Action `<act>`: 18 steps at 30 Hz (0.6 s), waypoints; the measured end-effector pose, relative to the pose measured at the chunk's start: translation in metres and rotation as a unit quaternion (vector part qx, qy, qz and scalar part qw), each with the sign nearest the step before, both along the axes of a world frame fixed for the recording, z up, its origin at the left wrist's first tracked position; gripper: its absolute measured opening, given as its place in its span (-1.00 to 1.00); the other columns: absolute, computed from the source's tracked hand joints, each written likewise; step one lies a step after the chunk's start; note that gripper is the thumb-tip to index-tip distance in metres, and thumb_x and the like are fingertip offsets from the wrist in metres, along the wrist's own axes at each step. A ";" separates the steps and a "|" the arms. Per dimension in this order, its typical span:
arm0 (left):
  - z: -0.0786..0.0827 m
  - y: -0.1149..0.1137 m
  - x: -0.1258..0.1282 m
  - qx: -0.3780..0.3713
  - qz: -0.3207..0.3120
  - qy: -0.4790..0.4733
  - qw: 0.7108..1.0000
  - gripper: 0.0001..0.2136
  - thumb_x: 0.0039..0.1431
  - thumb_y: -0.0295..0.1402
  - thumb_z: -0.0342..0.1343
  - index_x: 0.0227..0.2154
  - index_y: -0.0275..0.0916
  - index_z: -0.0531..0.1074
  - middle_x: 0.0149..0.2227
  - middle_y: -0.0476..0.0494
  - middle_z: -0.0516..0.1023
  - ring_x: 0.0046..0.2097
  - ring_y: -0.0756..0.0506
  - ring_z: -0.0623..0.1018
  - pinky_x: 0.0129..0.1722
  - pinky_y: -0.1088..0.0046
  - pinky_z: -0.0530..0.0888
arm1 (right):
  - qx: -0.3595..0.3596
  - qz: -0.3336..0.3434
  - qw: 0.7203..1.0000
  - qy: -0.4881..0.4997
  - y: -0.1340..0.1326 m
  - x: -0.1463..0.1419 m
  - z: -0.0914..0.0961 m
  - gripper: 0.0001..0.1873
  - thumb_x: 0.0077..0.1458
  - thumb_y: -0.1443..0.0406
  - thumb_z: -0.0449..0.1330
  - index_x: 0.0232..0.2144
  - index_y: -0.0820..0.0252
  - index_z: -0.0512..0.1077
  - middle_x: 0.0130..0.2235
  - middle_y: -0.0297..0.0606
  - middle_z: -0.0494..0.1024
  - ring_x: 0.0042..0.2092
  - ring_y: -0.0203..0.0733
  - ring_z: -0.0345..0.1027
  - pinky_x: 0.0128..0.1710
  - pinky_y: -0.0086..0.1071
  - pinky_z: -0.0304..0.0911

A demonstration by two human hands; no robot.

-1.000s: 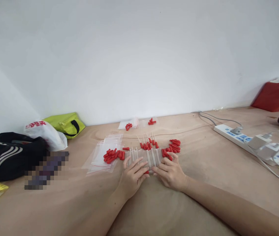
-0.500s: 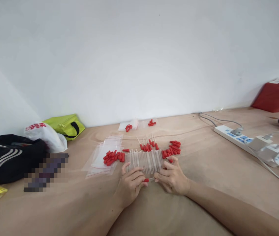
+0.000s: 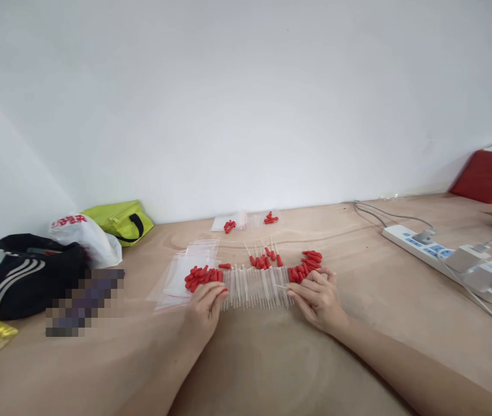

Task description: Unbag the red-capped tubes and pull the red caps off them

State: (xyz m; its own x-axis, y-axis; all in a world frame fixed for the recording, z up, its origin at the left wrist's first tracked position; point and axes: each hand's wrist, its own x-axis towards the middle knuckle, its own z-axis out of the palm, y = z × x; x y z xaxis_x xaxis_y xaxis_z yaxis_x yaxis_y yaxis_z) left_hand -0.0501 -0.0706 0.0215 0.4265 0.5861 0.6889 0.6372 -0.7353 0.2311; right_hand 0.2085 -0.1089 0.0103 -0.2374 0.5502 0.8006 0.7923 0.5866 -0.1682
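A row of clear thin tubes (image 3: 254,286) lies on the wooden table (image 3: 272,358) in front of me. Piles of small red caps lie at its left end (image 3: 200,276), behind it (image 3: 265,260) and at its right end (image 3: 309,263). My left hand (image 3: 204,306) rests at the row's left end with fingers curled, a red cap at its fingertips. At the right end, my right hand (image 3: 319,297) has its fingers pinched on one clear tube.
Clear zip bags (image 3: 187,271) lie left of the tubes; two more with red caps (image 3: 248,221) sit by the wall. A black bag (image 3: 20,277), white plastic bag (image 3: 85,237) and green pouch (image 3: 118,219) are at left. A power strip (image 3: 445,254) with cables and a red box (image 3: 488,176) are at right.
Both hands were together at the row's near middle edge. They have moved apart, the left to the left end and the right to the right end.
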 end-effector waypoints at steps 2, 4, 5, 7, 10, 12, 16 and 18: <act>0.000 0.013 -0.011 0.012 0.077 -0.041 0.996 -0.81 0.16 -0.32 -0.08 -0.37 -0.20 0.43 -0.33 -0.11 0.45 -0.28 -0.06 0.45 -0.24 0.37 0.41 | -0.006 -0.046 0.999 0.024 0.005 0.003 -0.001 -0.81 0.09 0.27 0.04 -0.38 0.07 0.47 -0.60 -0.39 0.41 -0.45 -0.32 0.16 -0.14 -0.24 -0.11; -0.001 0.026 -0.019 0.024 0.148 -0.071 0.986 -0.77 0.15 -0.29 -0.11 -0.31 -0.21 0.44 -0.28 -0.15 0.39 -0.23 -0.08 0.44 -0.22 0.35 0.43 | -0.015 -0.085 0.996 0.034 0.010 0.004 -0.002 -0.79 0.10 0.26 0.03 -0.35 0.08 0.48 -0.59 -0.36 0.43 -0.44 -0.31 0.19 -0.15 -0.26 -0.11; -0.003 0.032 -0.022 0.028 0.178 -0.079 0.980 -0.76 0.15 -0.30 -0.12 -0.30 -0.23 0.44 -0.27 -0.17 0.36 -0.22 -0.10 0.44 -0.21 0.34 0.43 | -0.021 -0.102 0.994 0.036 0.013 0.003 -0.002 -0.78 0.11 0.27 0.02 -0.34 0.09 0.48 -0.58 -0.35 0.45 -0.43 -0.30 0.21 -0.16 -0.27 -0.11; -0.006 0.041 -0.026 0.026 0.224 -0.084 0.971 -0.74 0.13 -0.32 -0.14 -0.28 -0.26 0.43 -0.26 -0.20 0.33 -0.22 -0.11 0.43 -0.20 0.31 0.43 | -0.033 -0.130 0.990 0.034 0.019 0.000 -0.002 -0.76 0.11 0.30 0.00 -0.33 0.13 0.48 -0.56 -0.32 0.46 -0.41 -0.29 0.23 -0.20 -0.28 -0.11; -0.010 0.051 -0.026 0.000 0.243 -0.084 0.966 -0.75 0.07 -0.35 -0.11 -0.27 -0.30 0.42 -0.33 -0.17 0.32 -0.34 -0.08 0.45 -0.28 0.33 0.45 | -0.042 -0.149 0.988 0.020 0.025 -0.007 -0.001 -0.77 0.08 0.34 0.01 -0.34 0.13 0.48 -0.56 -0.33 0.46 -0.40 -0.28 0.23 -0.24 -0.30 -0.13; -0.010 0.054 -0.024 -0.016 0.226 -0.074 0.971 -0.75 0.06 -0.34 -0.09 -0.25 -0.31 0.40 -0.38 -0.14 0.34 -0.42 -0.05 0.43 -0.33 0.35 0.45 | -0.040 -0.155 0.987 0.008 0.028 -0.012 -0.001 -0.78 0.06 0.34 0.03 -0.36 0.12 0.48 -0.56 -0.34 0.47 -0.41 -0.29 0.21 -0.25 -0.30 -0.15; -0.004 0.048 -0.017 0.034 0.205 -0.028 0.978 -0.75 0.10 -0.29 -0.09 -0.28 -0.31 0.40 -0.38 -0.18 0.39 -0.30 -0.13 0.43 -0.24 0.28 0.41 | -0.045 -0.165 0.985 -0.020 0.031 -0.019 -0.003 -0.78 0.05 0.35 0.02 -0.39 0.13 0.48 -0.55 -0.33 0.47 -0.42 -0.29 0.19 -0.26 -0.29 -0.17; 0.000 0.040 -0.013 0.061 0.192 -0.006 0.980 -0.75 0.11 -0.25 -0.07 -0.27 -0.29 0.40 -0.33 -0.21 0.40 -0.23 -0.16 0.41 -0.18 0.25 0.37 | -0.057 -0.156 0.986 -0.033 0.030 -0.020 -0.004 -0.78 0.06 0.34 0.02 -0.37 0.12 0.48 -0.55 -0.33 0.46 -0.41 -0.28 0.19 -0.26 -0.28 -0.17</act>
